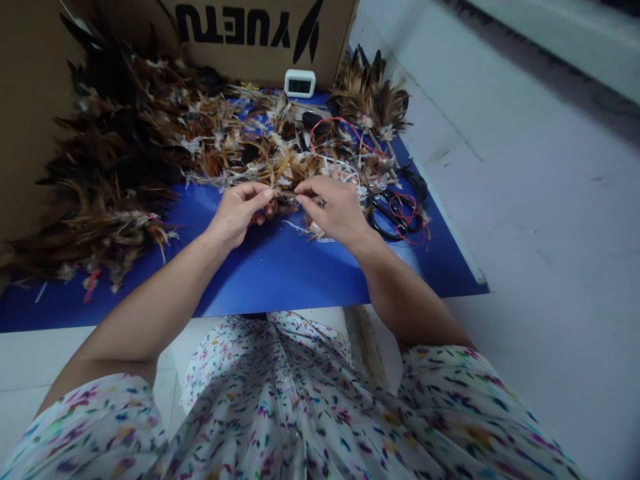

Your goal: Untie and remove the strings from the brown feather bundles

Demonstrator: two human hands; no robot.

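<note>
My left hand [238, 212] and my right hand [334, 205] meet over the blue tabletop, thumbs and fingertips pinched close together. Between them stretches a thin brown feather [285, 195], its ends in the two pinches; its finer detail is too small to make out. Just beyond the fingers lies a loose heap of brown feathers [215, 150] with pale, fluffy bases. Right of my right hand are black-handled scissors [385, 230], partly covered by a tangle of red string [404, 208]. White strips [345, 168] lie among the feathers behind that hand.
A cardboard box [240, 63] with upside-down lettering stands at the back, a small white digital clock [300, 84] before it. Dark feather bunches [110, 180] pile up on the left, and another bunch [370, 93] sits back right. The blue table [285, 280] ends near my body.
</note>
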